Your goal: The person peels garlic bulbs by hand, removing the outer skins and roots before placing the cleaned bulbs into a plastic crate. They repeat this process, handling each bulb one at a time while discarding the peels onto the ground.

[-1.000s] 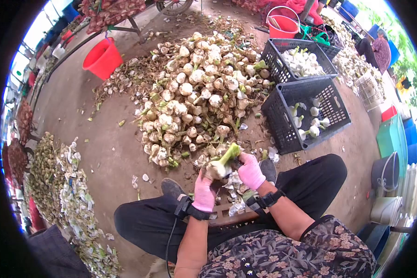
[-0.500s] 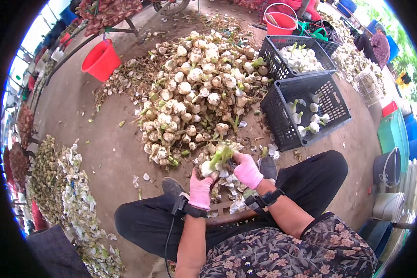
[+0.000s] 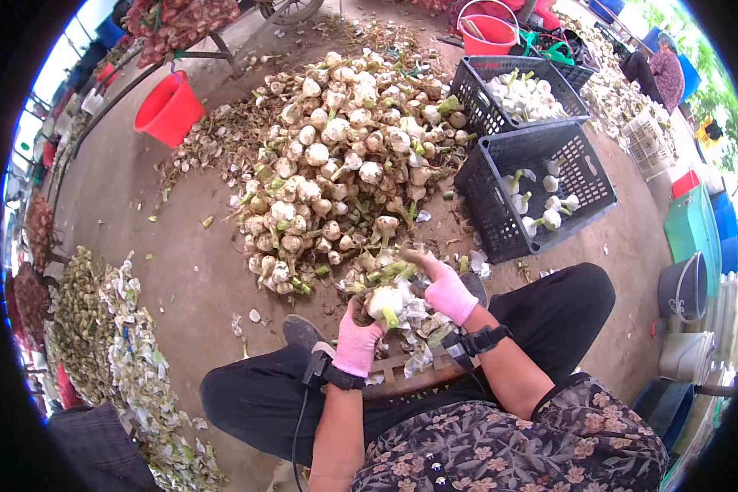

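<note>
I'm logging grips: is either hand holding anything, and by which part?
The left hand holds a garlic bulb by its round side, the stem stub free. Whether the right hand holds anything cannot be told.

A brown floor (image 3: 193,246) spreads around the grip (image 3: 357,339), a dark stand (image 3: 223,51) rises ahead to its left, and bright greenery (image 3: 734,78) shows far to its right.

Brown floor (image 3: 180,246) carries the lot — big garlic heap (image 3: 332,164) at 12 o'clock, w/ loose husks (image 3: 190,152) trailing approx. 10. Far blk crate (image 3: 477,97) sits betw. 1 & 2, near blk crate (image 3: 490,209) just past 2, wht crate (image 3: 648,148) farther out that way. Grey bucket (image 3: 672,287) at 3; wht peelings (image 3: 139,353) strewn at 8.
</note>
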Tool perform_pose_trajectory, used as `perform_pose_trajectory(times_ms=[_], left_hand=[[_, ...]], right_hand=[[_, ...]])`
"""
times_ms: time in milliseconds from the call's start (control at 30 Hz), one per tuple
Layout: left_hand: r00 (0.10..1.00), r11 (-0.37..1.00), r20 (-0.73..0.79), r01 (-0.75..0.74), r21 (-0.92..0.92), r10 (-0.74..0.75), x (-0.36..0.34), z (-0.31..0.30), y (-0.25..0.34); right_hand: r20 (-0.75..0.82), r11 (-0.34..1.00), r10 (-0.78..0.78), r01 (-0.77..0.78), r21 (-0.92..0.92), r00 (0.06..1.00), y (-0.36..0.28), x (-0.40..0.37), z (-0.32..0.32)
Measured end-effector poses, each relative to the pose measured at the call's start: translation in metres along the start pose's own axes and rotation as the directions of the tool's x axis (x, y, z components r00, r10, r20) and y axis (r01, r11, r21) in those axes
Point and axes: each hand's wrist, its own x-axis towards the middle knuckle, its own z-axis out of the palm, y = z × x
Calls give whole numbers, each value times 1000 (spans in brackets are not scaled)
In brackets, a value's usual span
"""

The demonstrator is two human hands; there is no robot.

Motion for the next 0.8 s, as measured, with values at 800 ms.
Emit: perform_pose_trajectory(times_ms=[800], left_hand=[[895, 704, 305, 444, -554, -324, -8, 6, 9]], right_hand=[[-31, 978, -113, 106, -178, 993, -27, -3, 6]])
